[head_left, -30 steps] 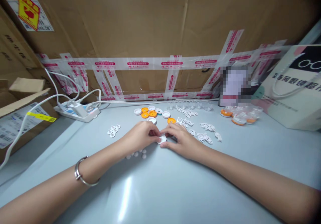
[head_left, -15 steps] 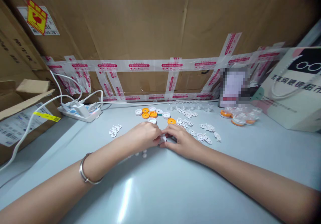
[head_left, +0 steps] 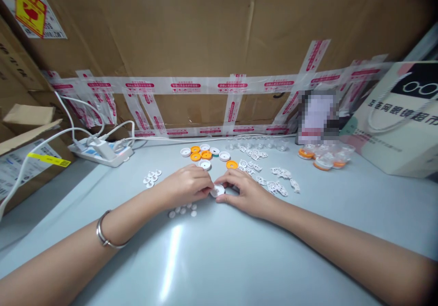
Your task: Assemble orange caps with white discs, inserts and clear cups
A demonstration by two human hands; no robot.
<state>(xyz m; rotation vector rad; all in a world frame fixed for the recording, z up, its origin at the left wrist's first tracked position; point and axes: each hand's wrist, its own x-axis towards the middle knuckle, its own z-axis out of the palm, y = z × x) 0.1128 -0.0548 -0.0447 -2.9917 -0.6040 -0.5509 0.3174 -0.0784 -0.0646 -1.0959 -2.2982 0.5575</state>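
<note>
Desk (head_left: pixel 222 260): pale, smooth-looking. Right hand (head_left: pixel 245 191): partly curled, thumb and fingers holding a white round piece (head_left: pixel 218 191) by its right side. Left hand (head_left: pixel 192 185): fingers bunched narrow at the piece's left edge; cannot tell what, if anything, they pinch. Piece sits between both hands, mid-desk. Probably light, stiff plastic, slightly slick; best gripped by the rim.

Four orange round plastic caps (head_left: pixel 228 165), four white round plastic caps (head_left: pixel 221 156) and one white-and-teal plastic cap (head_left: pixel 217 152) lie loose. One white plastic disc (head_left: pixel 218 191) is held.
</note>
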